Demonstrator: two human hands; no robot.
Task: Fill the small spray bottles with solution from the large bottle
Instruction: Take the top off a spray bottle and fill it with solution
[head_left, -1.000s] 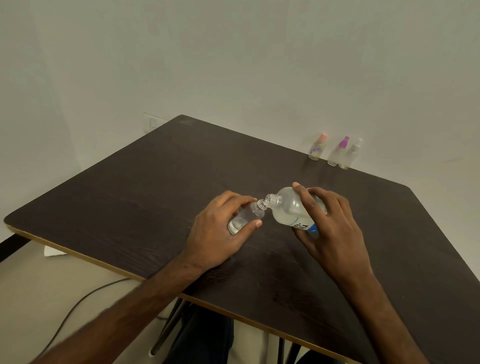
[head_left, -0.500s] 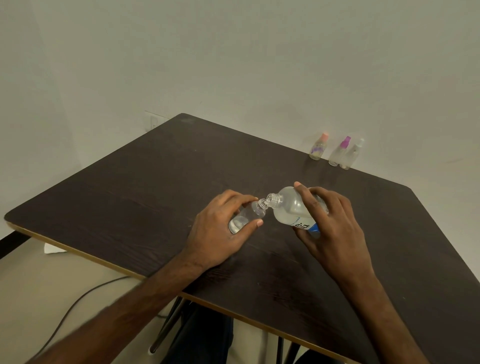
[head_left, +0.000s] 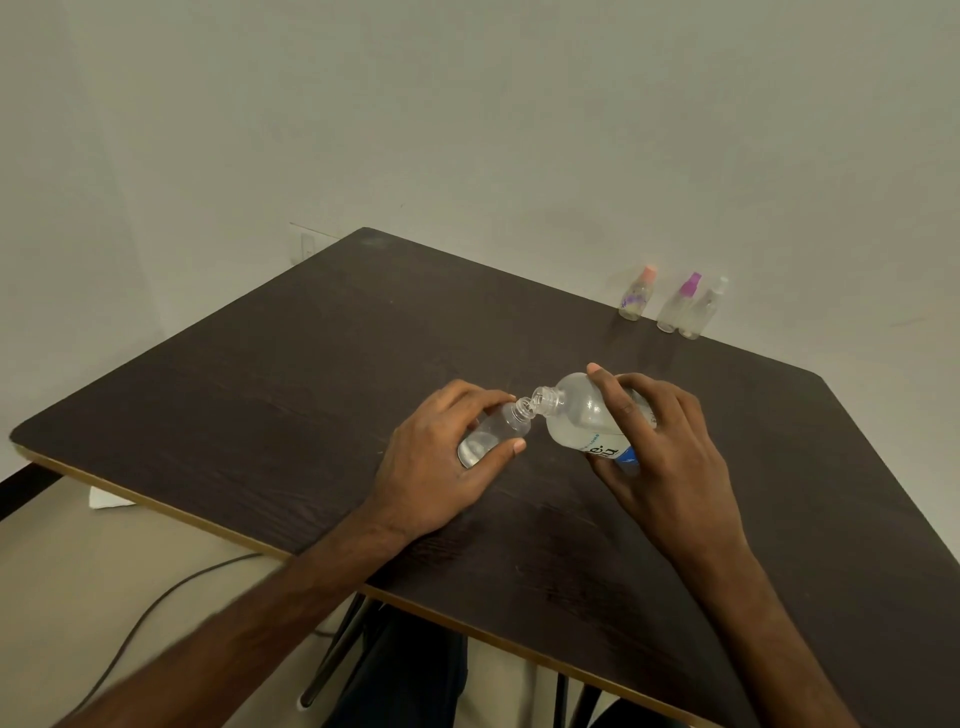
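My left hand (head_left: 441, 457) grips a small clear bottle (head_left: 493, 434) with no cap, tilted with its open neck toward the right. My right hand (head_left: 660, 441) holds the large clear bottle (head_left: 582, 415), which has a white and blue label and is tipped leftward. Its open mouth touches the small bottle's neck. Some clear liquid lies in the small bottle's bottom. Both are held just above the dark table (head_left: 260, 395).
Three small spray bottles stand at the table's far edge by the wall: one with an orange cap (head_left: 636, 296), one with a purple cap (head_left: 678, 304), one with a white cap (head_left: 704, 312). A cable (head_left: 156, 608) runs on the floor at the left.
Both hands and bottles hold almost the same pose; the large bottle has stayed tipped against the small one's neck.
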